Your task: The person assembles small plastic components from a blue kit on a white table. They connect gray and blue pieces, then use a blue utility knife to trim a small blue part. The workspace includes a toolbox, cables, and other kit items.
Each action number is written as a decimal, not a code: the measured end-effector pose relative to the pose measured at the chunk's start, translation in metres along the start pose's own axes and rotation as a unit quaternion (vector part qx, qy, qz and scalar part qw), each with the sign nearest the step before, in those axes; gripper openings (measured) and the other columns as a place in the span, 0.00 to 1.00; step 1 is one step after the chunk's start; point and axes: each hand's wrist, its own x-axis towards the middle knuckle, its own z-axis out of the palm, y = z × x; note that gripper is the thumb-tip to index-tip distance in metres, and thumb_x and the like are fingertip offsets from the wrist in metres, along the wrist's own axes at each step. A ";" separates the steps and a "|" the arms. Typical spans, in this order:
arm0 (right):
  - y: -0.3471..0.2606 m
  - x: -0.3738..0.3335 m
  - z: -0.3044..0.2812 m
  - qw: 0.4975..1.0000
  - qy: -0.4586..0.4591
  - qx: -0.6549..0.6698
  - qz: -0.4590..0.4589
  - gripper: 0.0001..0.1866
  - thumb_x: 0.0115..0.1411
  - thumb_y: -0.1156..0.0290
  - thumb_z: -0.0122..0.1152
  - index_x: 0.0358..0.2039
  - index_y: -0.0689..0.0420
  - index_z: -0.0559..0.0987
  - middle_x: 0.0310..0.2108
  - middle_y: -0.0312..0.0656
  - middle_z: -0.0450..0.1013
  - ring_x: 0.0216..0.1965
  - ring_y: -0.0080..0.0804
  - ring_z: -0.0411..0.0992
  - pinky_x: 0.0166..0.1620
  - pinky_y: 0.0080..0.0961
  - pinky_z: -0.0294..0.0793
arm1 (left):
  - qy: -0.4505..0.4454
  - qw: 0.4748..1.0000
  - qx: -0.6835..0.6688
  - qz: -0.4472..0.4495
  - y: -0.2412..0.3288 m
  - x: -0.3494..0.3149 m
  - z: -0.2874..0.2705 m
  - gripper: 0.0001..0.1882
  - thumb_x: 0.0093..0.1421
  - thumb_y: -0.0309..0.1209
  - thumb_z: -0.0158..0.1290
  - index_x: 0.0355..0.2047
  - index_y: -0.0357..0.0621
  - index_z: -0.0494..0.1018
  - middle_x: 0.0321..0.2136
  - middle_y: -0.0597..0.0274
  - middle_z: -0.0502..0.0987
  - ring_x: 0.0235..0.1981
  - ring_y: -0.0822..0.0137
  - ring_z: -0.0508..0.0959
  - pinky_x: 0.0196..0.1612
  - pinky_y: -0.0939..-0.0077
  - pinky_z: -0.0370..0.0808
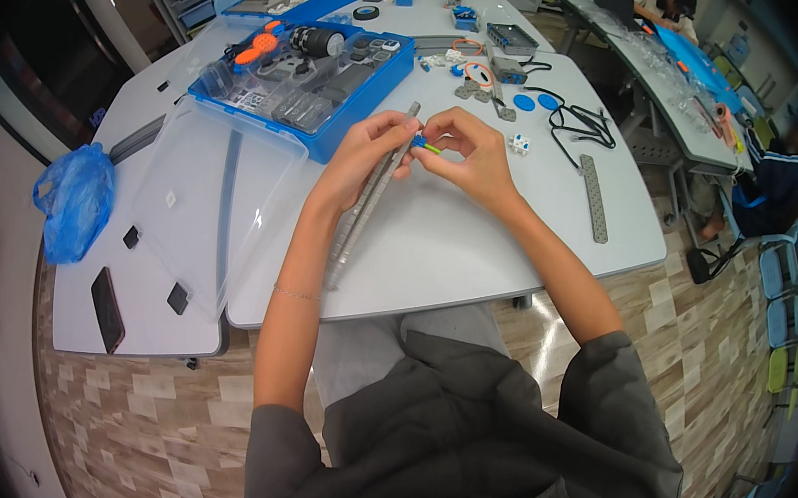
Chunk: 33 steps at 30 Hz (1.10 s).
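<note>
My left hand (370,155) is closed around a long grey plastic beam (361,212), which slants from its upper tip above my fingers down toward the table's near edge. A small blue connector (419,141) sits against the beam between my two hands. With its fingers pinched, my right hand (473,155) grips a thin yellow-green piece (433,150) whose inner end meets the blue connector. Just right of that hand lies a small white and blue part (519,144). My fingers hide some of the contact between the pieces.
A blue kit box (360,101) full of parts stands at the back left, its clear lid (267,174) beside it. Black cables (579,122) and a flat grey plate (593,199) lie right. A phone (108,310) and blue bag (77,199) are left. Other people sit beyond.
</note>
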 end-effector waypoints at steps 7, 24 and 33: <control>-0.004 0.004 -0.006 0.999 0.028 0.010 0.036 0.11 0.55 0.77 0.68 0.39 0.63 0.81 0.39 0.43 0.79 0.39 0.27 0.79 0.38 0.21 0.82 | 0.022 0.997 -0.038 0.071 0.011 -0.006 0.010 0.20 0.63 0.35 0.58 0.49 0.34 0.70 0.35 0.57 0.77 0.33 0.66 0.81 0.42 0.69 0.80; -0.007 0.005 -0.014 0.974 -0.064 0.034 0.213 0.13 0.67 0.63 0.57 0.43 0.60 0.79 0.32 0.38 0.77 0.31 0.22 0.76 0.29 0.18 0.73 | 0.187 0.902 -0.380 0.084 -0.011 0.011 -0.017 0.06 0.60 0.23 0.56 0.33 0.35 0.69 0.37 0.53 0.72 0.45 0.60 0.75 0.59 0.48 0.76; -0.011 -0.001 -0.006 0.898 -0.262 0.053 0.349 0.18 0.68 0.59 0.55 0.48 0.61 0.76 0.28 0.38 0.76 0.23 0.22 0.74 0.24 0.16 0.70 | 0.209 0.916 -0.333 0.077 -0.032 0.013 -0.013 0.05 0.58 0.20 0.56 0.31 0.34 0.69 0.38 0.52 0.71 0.48 0.57 0.75 0.59 0.44 0.76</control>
